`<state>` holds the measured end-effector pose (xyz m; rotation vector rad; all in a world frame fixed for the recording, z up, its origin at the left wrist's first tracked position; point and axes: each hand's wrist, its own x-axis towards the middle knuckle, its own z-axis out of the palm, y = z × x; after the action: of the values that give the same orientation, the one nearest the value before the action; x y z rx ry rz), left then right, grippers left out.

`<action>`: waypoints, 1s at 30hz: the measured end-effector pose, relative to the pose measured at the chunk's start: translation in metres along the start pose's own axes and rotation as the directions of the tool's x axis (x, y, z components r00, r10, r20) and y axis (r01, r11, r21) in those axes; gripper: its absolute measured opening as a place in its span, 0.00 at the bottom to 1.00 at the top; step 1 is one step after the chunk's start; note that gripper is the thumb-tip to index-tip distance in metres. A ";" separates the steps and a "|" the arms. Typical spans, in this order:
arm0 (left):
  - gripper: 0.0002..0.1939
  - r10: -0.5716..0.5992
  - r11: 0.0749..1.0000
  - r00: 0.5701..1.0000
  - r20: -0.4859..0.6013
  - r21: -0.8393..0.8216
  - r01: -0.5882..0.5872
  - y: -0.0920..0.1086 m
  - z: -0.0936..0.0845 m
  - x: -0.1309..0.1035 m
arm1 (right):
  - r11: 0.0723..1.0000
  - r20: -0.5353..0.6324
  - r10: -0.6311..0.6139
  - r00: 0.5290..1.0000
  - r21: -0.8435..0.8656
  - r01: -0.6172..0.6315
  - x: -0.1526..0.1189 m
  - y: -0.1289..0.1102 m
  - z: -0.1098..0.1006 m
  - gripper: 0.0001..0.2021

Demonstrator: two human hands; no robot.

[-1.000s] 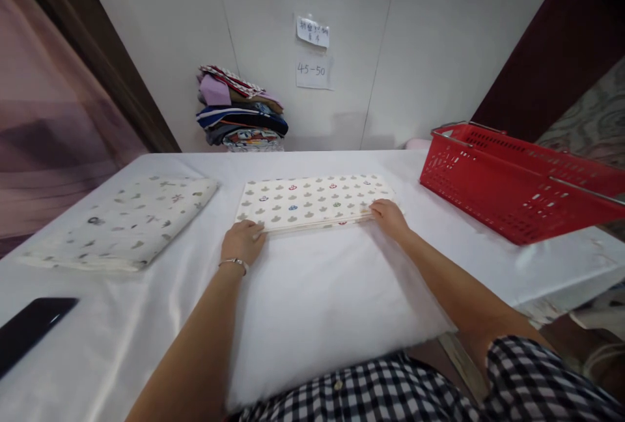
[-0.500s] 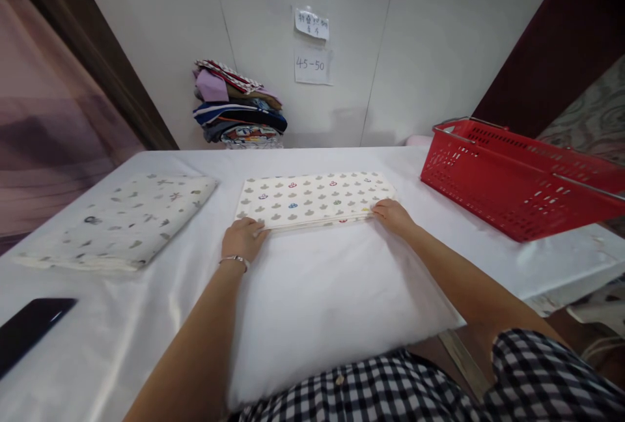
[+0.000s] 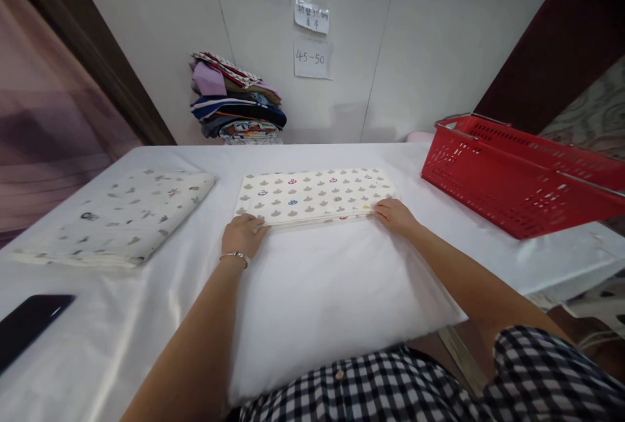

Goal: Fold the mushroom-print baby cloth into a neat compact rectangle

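White printed cloth point(image 3: 317, 195) is held folded on counter point(image 3: 317, 156), near corners pinched by left hand point(image 3: 241, 235) and right hand point(image 3: 396, 216), fingers point(image 3: 252, 219) nearly closed; no new shift is seen, apparently only steadied.

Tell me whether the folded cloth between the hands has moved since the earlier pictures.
No, not visibly: the folded cloth keeps its place against the far edge of the table. Both sit slightly higher in the picture because the view shifted.
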<state>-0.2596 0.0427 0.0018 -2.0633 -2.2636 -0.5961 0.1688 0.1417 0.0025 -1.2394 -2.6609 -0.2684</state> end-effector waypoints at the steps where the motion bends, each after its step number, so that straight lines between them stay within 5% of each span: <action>1: 0.15 0.001 1.000 1.000 -0.002 0.003 -0.001 0.000 0.000 0.000 | 1.000 0.003 -0.001 1.000 -0.001 0.001 0.000 0.000 0.000 0.13; 11: 0.15 0.011 1.000 1.000 -0.007 0.018 -0.011 -0.002 0.003 0.000 | 0.999 0.004 0.035 0.999 0.038 -0.035 0.009 0.004 -0.001 0.12; 18: 0.16 0.004 1.000 1.000 0.003 0.009 -0.004 -0.001 0.002 0.000 | 0.992 0.004 0.092 0.996 -0.082 -0.091 0.015 0.002 -0.008 0.12; 30: 0.16 0.001 1.000 1.000 -0.005 0.019 -0.001 -0.003 0.004 0.001 | 0.991 0.108 0.063 0.992 -0.127 -0.049 0.014 0.000 -0.004 0.12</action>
<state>-0.2617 0.0445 -0.0030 -2.0516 -2.2570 -0.5759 0.1604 0.1513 0.0099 -1.4031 -2.7349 -0.3719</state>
